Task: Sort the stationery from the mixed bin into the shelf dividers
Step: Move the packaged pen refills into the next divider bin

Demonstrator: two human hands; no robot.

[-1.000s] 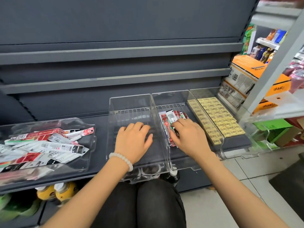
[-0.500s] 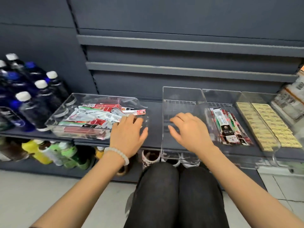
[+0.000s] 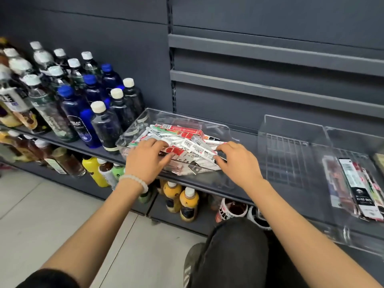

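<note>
A dark grey metal shelf point(image 3: 234, 185) runs along a matching slotted back wall, above a pale tiled floor point(image 3: 41, 208). On it sits a clear plastic bin point(image 3: 143, 119) heaped with flat stationery packs point(image 3: 187, 142), red, white and green. Both hands reach into the heap: the left hand point(image 3: 146, 161) and right hand point(image 3: 236, 163) lie with fingers spread and lightly bent on the packs, gripping nothing. To the right stand clear dividers point(image 3: 291, 146); one holds sorted packs point(image 3: 357, 190). Bottles point(image 3: 79, 104) stand left of the bin.
</note>
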